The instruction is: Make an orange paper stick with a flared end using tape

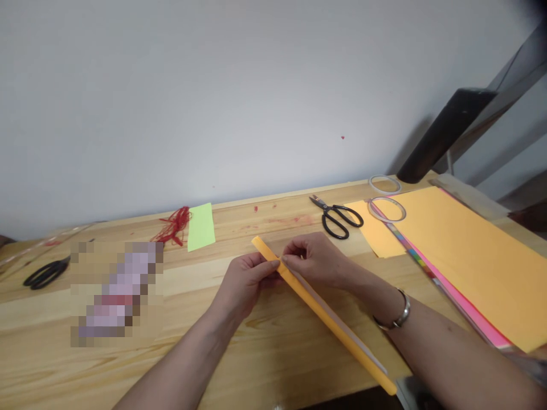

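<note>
A long, narrow folded strip of orange paper (337,324) slants from upper left to lower right above the wooden table, with a pale strip along its right edge. My left hand (250,279) grips it near its upper end, thumb on top and fingers curled beneath. Close beside that thumb, my right hand (314,259) pinches the strip's edge between thumb and forefinger. The two hands nearly touch. A metal bracelet (401,310) circles my right wrist.
Black-handled scissors (333,216) lie behind my right hand, near two tape rolls (387,209) and stacked orange sheets (474,250). Red string (176,225), a green paper (200,226), a blurred-out item (123,290) and other scissors (47,274) are at left. A black cylinder (444,136) leans at right.
</note>
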Available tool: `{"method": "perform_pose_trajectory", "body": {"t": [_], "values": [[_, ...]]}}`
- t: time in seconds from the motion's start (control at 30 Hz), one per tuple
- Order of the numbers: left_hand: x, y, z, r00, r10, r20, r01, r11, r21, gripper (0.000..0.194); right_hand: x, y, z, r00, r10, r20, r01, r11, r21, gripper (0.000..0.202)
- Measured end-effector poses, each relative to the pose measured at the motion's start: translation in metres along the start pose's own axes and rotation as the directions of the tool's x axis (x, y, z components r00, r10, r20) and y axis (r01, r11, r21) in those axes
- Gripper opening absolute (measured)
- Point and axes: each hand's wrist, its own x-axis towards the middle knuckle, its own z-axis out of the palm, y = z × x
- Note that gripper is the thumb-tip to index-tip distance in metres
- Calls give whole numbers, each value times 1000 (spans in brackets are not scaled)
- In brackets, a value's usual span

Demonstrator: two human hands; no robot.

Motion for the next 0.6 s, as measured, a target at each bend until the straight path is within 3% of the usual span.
{"method": "perform_pose_trajectory", "body": {"t": [0.6], "values": [[-1,1,1,1000,0,-22,0,1000,29,17,1,-2,-1,997,76,-24,-76,997,-7,17]]}}
